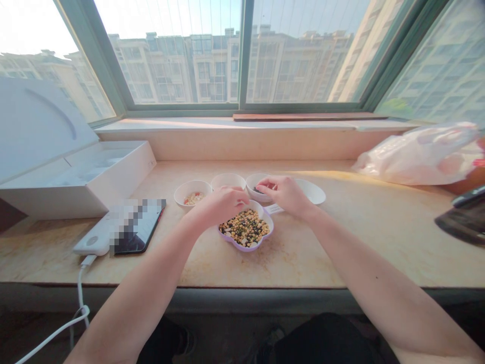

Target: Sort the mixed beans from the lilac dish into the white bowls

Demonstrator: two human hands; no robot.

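Observation:
A purple-edged, lobed bowl (247, 247) holds mixed beans (242, 227) in yellow, dark and pale colours. Over its far rim is my left hand (232, 201), fingers curled in and pressed together; anything between the tips is hidden. My right hand (281, 191) pinches above a small white bowl (251, 182) with dark pieces in it, and what its fingertips hold is too small to make out. Farther left, another white bowl (179, 199) contains pale pieces. Between these stands a third white bowl (227, 179), its contents blocked by my left hand.
Behind my right wrist lies a white dish (315, 192). A phone (146, 230) and a cabled white power bank (93, 240) rest left, before an open white box (125, 172). A plastic bag (420, 156) and a dark object (460, 220) sit right.

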